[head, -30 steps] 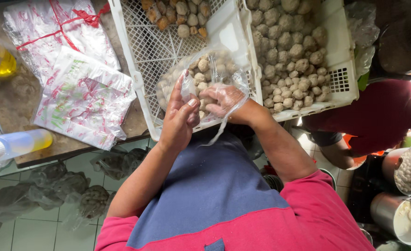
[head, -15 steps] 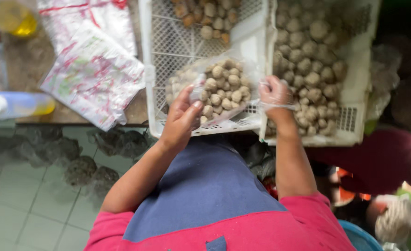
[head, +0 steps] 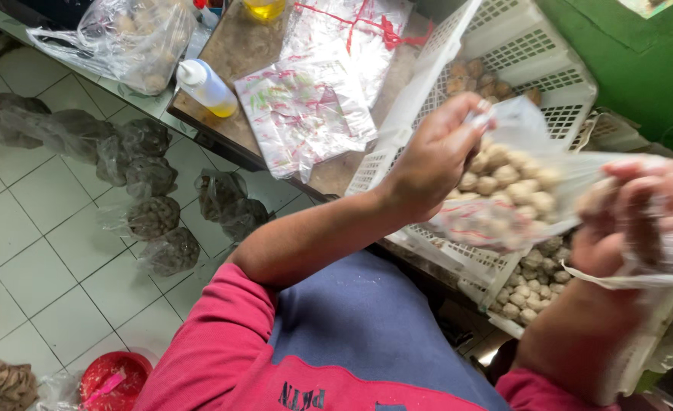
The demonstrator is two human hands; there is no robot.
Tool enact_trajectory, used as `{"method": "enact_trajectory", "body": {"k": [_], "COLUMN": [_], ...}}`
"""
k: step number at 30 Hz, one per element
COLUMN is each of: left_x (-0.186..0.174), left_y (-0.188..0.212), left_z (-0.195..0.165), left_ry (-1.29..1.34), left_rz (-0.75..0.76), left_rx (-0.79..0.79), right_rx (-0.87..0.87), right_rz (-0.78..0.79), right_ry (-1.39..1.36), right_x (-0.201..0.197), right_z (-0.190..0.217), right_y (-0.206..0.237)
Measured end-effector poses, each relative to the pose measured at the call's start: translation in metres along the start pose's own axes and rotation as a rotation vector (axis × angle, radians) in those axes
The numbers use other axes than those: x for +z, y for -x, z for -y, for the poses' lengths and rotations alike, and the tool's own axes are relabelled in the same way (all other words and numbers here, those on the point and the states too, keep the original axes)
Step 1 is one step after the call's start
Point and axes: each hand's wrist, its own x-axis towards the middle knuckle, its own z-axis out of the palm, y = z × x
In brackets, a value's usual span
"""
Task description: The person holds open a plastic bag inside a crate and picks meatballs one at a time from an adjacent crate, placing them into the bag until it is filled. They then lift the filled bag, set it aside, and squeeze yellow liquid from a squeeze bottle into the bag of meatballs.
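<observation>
I hold a clear plastic bag of pale round balls [head: 508, 190] up in front of me, above the near edge of a white slatted crate [head: 538, 53]. My left hand [head: 435, 156] pinches the bag's top left edge. My right hand [head: 629, 217], blurred and covered in a thin plastic glove, grips the bag's right side near its mouth. More of the same balls [head: 531, 285] lie in the crate below the bag.
A pile of printed clear bags [head: 306, 114] and a squeeze bottle of yellow liquid [head: 207, 87] lie on the brown table. Several filled bags [head: 150, 217] sit on the tiled floor at left. A red bowl [head: 112, 377] is at bottom left, a green wall [head: 641, 68] at right.
The bag has come up out of the crate toward me. My right hand moved from the crate's right compartment back onto the bag. The view swung toward the left.
</observation>
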Motion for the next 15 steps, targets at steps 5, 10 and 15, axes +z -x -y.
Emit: {"method": "enact_trajectory", "body": {"k": [5, 10, 15], "left_x": [0.014, 0.008, -0.025], "left_y": [0.013, 0.044, 0.069], "left_z": [-0.131, -0.248, -0.287], "left_ry": [0.136, -0.257, -0.474], "left_rz": [0.175, 0.354, 0.179], "left_rx": [-0.043, 0.194, 0.14], "right_rx": [-0.223, -0.338, -0.329], "right_rz": [0.124, 0.123, -0.001], "right_ry": [0.224, 0.274, 0.212], "right_x": [0.096, 0.186, 0.219], "right_z": [0.076, 0.077, 0.074], "right_y": [-0.036, -0.056, -0.072]}}
